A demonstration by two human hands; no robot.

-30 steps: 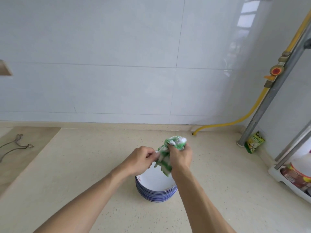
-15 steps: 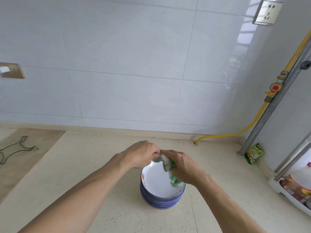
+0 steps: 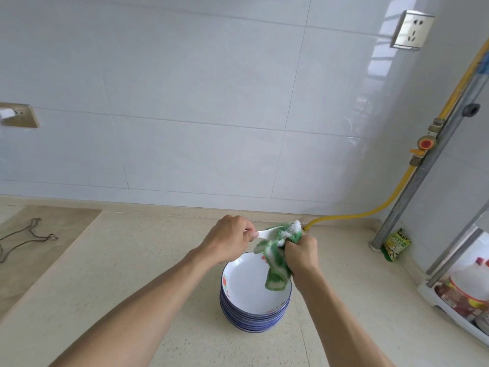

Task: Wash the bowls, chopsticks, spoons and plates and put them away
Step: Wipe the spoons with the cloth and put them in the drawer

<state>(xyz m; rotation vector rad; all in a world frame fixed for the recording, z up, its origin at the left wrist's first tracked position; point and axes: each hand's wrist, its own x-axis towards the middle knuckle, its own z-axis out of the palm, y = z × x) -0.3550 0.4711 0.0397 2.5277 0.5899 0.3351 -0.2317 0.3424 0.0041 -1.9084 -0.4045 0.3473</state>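
Printed characters show on a small green and yellow foil packet leaning at the wall corner, but they are too small and blurred to read.

A glossy white tiled wall fills twelve o'clock, with a socket at two. A beige speckled counter lies below; a yellow hose runs at three.

Left hand: fingers curling, pinching a white spoon handle. Right hand: fist gripping a green cloth. Both forearms reaching forward, converging.
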